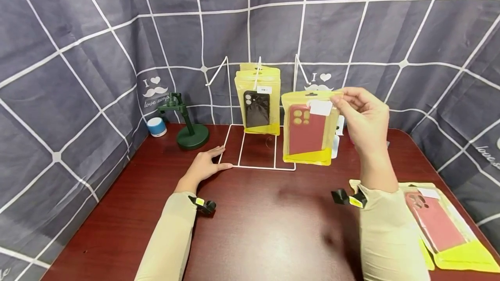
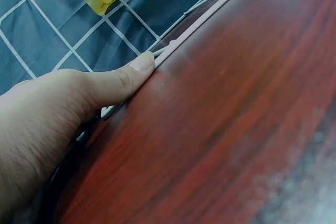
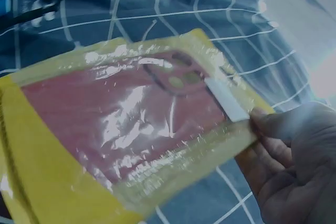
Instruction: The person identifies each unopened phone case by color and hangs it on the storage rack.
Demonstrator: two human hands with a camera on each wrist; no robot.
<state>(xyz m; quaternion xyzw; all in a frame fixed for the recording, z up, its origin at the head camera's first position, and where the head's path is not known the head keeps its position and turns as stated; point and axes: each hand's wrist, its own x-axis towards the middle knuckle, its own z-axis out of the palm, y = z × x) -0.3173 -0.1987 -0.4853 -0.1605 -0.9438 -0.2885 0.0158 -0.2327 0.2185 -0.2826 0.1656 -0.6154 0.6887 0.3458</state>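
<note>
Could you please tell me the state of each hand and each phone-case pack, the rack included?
Right hand: pinches the held red pack's top, in the air.
Held red pack: hanging upright, sealed.
Left hand: flat on the table, touching the rack's base.
Rack: standing, black-case packs hung.
Spare red pack: lying flat.

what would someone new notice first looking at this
Most striking is the red phone case in a yellow packet, pinched at its top by the right hand and held up above the table. Behind it, packets with a black case hang on a white wire rack, whose base the left hand rests against.
</note>
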